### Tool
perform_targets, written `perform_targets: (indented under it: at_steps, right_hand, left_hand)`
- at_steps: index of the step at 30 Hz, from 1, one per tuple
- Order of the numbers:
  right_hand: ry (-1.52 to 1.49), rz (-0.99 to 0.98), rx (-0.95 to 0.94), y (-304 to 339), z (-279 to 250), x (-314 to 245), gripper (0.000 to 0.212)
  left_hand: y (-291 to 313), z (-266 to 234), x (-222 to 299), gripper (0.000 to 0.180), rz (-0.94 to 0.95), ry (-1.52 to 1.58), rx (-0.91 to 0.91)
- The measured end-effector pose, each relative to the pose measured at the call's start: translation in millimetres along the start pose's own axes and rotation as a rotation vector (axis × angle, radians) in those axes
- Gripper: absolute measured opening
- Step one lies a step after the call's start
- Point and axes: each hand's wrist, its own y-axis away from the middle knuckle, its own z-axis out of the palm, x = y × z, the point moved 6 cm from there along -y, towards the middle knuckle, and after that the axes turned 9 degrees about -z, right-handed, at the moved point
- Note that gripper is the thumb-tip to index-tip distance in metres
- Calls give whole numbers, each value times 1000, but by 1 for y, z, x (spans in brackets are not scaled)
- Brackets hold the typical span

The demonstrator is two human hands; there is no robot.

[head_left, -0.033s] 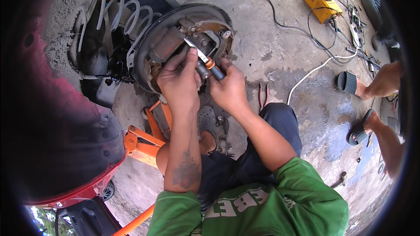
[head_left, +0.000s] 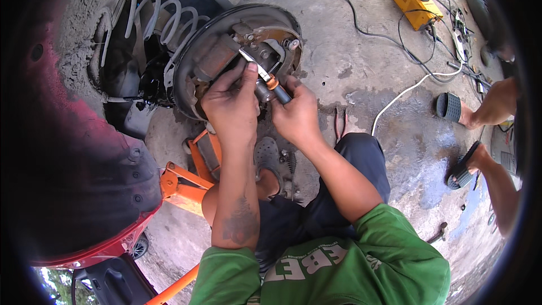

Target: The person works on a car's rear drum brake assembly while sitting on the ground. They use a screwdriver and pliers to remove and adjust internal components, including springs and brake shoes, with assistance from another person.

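Note:
A drum brake assembly (head_left: 217,56), rusty and dusty on its round backing plate, is in front of me at upper middle. My right hand (head_left: 296,107) grips the dark and orange handles of pliers (head_left: 280,92), whose silver jaws point up and left into the brake. My left hand (head_left: 231,99) is closed beside the jaws, its thumb at the metal; what its fingers pinch is hidden. A small coil spring (head_left: 275,68) lies just right of the jaws. Below my hands is a dark cylindrical hub part (head_left: 263,91), partly covered.
An orange jack (head_left: 186,189) stands at left under the red car body (head_left: 96,243). A white suspension coil (head_left: 164,17) is behind the brake. Red-handled pliers (head_left: 341,123) and a loose spring (head_left: 292,162) lie on the concrete. A yellow machine (head_left: 415,1) trails cables; another person's sandalled foot (head_left: 466,172) is at right.
My hands and the pliers have barely shifted, a touch to the right. The other person's lower foot at right has moved slightly.

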Motion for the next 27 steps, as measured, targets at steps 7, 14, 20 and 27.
perform_targets:
  at_steps: [7,14,20,27]
  right_hand:
    - [-89,60,-15,-1,5,7,24]
    - [-109,54,-29,-3,6,4,22]
    - [-138,43,-4,-3,6,-1,23]
    - [-58,15,-40,-8,-1,-5,19]
  left_hand:
    - [1,2,11,22,211,-377,-30]
    - [7,17,25,12,439,-431,-51]
    - [8,19,29,12,497,-474,-51]
    - [2,12,28,12,442,-544,-42]
